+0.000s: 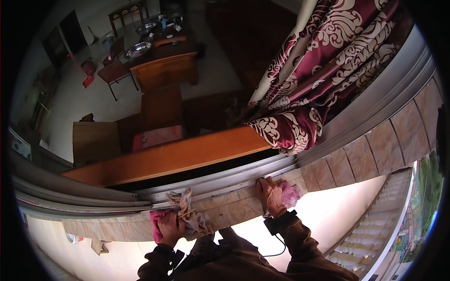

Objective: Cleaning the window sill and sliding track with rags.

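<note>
My left hand (pixel 170 227) is closed around a pink cloth (pixel 156 222) on the tiled windowsill (pixel 228 213). A thin light stick (pixel 187 213) sticks out by its fingers, over a crumpled pale patterned rag (pixel 193 219) that lies against the hand. Further right, my right hand (pixel 270 196) rests at the edge of the metal window track (pixel 218 184), its fingers curled on a cloth. Another part of pink cloth (pixel 290 194) shows just right of that hand; whether it is the same cloth cannot be told.
A burgundy patterned curtain (pixel 299 130) hangs bunched at the right of the window opening. Inside stand an orange wooden board (pixel 186 154), a cardboard box (pixel 96 140), a chair (pixel 114 72) and a table with metal basins (pixel 138 50). A white balustrade (pixel 369 228) is at the lower right.
</note>
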Demonstrator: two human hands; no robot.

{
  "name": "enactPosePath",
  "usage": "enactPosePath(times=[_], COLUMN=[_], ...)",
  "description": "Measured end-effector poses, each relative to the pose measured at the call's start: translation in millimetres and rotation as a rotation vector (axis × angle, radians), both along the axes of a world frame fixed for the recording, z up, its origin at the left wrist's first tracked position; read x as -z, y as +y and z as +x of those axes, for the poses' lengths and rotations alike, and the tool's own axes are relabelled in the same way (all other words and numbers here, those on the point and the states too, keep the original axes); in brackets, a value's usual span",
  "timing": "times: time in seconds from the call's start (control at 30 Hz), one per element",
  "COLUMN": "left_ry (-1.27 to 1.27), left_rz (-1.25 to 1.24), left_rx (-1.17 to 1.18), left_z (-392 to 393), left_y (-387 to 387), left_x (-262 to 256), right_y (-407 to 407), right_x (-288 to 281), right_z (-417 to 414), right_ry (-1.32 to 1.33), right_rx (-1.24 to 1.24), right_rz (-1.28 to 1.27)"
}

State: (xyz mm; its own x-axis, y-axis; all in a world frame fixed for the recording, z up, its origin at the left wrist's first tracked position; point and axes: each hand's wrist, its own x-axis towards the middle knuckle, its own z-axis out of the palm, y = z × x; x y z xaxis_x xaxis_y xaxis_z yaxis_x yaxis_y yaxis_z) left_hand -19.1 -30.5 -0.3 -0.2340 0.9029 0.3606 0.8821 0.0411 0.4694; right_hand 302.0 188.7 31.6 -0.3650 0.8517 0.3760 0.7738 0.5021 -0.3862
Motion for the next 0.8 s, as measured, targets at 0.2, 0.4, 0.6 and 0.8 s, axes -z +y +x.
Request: enactPosePath(times=[0.2, 0.4, 0.6, 0.8], left_ry=[-0.027, 0.005, 0.005, -0.032], left_rz=[-0.018, 0.012, -0.007, 0.025], left_rx=[-0.011, -0.025, -0.034, -0.043], left_z=[1.1, 1.3, 2.1, 2.1], left_y=[0.1, 0.5, 2.0, -0.8], left_x=[3.8, 8.3, 4.3, 2.7], right_y=[-22.9, -24.9, -15.7, -1.2], right_x=[4.0, 0.8, -5.0, -34.6], right_z=[-42.9, -43.1, -26.1, 25.4], right_ry=[0.063, 0.134, 0.245, 0.332], right_rx=[-0.154, -0.225, -0.417, -0.249], right_rz=[0.007, -0.070, -0.346, -0.539])
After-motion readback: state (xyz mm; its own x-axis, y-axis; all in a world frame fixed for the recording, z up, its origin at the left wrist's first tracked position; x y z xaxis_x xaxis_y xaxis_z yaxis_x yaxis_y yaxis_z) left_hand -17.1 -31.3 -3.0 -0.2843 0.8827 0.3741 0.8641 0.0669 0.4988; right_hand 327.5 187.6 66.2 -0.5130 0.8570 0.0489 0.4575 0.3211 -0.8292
